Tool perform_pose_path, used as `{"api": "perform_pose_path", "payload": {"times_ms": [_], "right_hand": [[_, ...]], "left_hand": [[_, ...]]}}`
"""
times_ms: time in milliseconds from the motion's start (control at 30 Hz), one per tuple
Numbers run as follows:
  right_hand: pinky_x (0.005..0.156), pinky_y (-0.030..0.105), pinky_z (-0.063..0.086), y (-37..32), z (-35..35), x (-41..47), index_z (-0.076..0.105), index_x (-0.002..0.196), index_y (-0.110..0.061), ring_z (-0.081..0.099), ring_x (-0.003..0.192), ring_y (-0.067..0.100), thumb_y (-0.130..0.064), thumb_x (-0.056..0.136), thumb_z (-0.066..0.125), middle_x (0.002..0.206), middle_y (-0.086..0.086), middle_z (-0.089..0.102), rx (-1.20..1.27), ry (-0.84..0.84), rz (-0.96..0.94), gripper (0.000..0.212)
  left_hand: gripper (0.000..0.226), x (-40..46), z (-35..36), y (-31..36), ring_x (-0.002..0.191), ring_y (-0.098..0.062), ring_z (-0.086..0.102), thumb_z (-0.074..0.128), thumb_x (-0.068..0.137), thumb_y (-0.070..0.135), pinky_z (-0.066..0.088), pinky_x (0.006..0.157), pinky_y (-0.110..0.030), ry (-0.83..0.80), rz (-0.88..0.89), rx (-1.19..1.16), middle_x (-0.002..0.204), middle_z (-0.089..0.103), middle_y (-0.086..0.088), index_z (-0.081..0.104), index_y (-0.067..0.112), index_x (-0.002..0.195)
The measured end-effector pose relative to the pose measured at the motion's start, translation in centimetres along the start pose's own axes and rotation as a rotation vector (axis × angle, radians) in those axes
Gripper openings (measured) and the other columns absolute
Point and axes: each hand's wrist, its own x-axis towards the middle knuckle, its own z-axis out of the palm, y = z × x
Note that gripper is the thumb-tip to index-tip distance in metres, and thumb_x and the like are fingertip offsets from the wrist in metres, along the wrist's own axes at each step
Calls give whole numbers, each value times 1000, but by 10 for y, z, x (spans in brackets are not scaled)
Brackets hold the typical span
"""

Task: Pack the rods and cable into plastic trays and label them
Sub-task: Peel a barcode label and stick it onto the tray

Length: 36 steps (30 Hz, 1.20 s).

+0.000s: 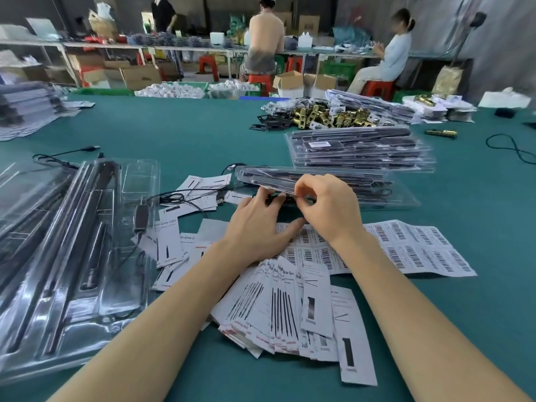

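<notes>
While the left hand (255, 227) lies flat, steadying the barcode sheet (417, 248), the right hand (327, 207) pinches the filled tray's (319, 184) near edge, likely pressing a label on.

Both arms reach forward, left grip (261, 224) and right grip (327, 204) curled together.
</notes>
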Motion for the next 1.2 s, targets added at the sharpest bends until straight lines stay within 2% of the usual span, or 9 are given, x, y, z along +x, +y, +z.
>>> {"api": "perform_pose_path", "payload": {"times_ms": [267, 533, 633, 700, 833, 933, 1033, 1133, 1200], "right_hand": [[57, 37, 51, -3, 6, -3, 71, 74, -10, 59, 69, 22, -6, 83, 71, 67, 1, 66, -31, 84, 43, 10], [48, 24, 35, -6, 7, -5, 67, 68, -16, 57, 60, 21, -6, 76, 74, 63, -3, 62, -158, 156, 19, 14], [52, 25, 35, -7, 5, -6, 71, 72, -18, 62, 62, 23, -9, 79, 73, 65, -4, 66, -156, 102, 36, 11], [58, 26, 40, -7, 0, -5, 75, 78, -23, 66, 72, 21, -18, 81, 74, 72, -5, 71, -145, 2, 63, 6], [62, 20, 39, 3, -16, 6, 76, 91, -36, 62, 78, 4, -46, 84, 74, 83, -18, 70, -19, -228, 51, 12], [58, 21, 34, 3, -13, 8, 73, 89, -36, 54, 83, 7, -40, 88, 70, 85, -16, 63, -65, -200, -18, 5], [67, 27, 41, 1, -4, 6, 69, 95, -31, 51, 94, 11, -27, 87, 70, 96, -12, 61, -62, -218, -34, 10], [67, 29, 45, 3, 1, 7, 68, 93, -26, 57, 92, 16, -17, 86, 69, 95, -7, 64, -36, -149, -18, 11], [63, 31, 47, 2, 4, 7, 69, 87, -23, 60, 88, 18, -16, 85, 70, 91, -6, 66, -50, -69, -12, 8]], "left_hand": [[67, 0, 1, -1, 121, -24, 49, 34, 93, 71, 39, 103, -37, 35, 24, 1, 130, 52, -3, 47, 28, 142], [61, -2, 2, 1, 114, -24, 52, 41, 92, 69, 38, 95, -34, 85, 37, -50, 122, 56, -1, 54, 27, 133], [57, -4, -1, 2, 105, -23, 55, 44, 91, 70, 34, 84, -30, 109, 25, -70, 98, 56, 3, 63, 25, 120], [54, -6, -4, 4, 95, -19, 54, 46, 90, 69, 29, 78, -27, 125, 22, -92, 76, 44, 12, 70, 24, 107], [49, -6, -5, 3, 81, -12, 50, 42, 92, 65, 32, 78, -27, 118, 47, -121, 61, 54, 14, 72, 27, 101], [36, -8, -7, 3, 81, -19, 57, 45, 96, 57, 28, 75, -27, 116, 50, -149, 50, 52, 11, 63, 28, 85], [36, -8, -7, 3, 85, -19, 54, 47, 94, 57, 21, 72, -26, 115, 46, -109, 56, 51, 12, 65, 25, 94], [56, -6, -4, 1, 97, -19, 55, 43, 91, 67, 32, 80, -29, 73, 35, -59, 86, 68, 4, 64, 23, 120], [62, -5, -3, 0, 106, -20, 56, 42, 90, 69, 38, 90, -31, 57, 18, -58, 105, 68, 1, 60, 23, 127]]}}
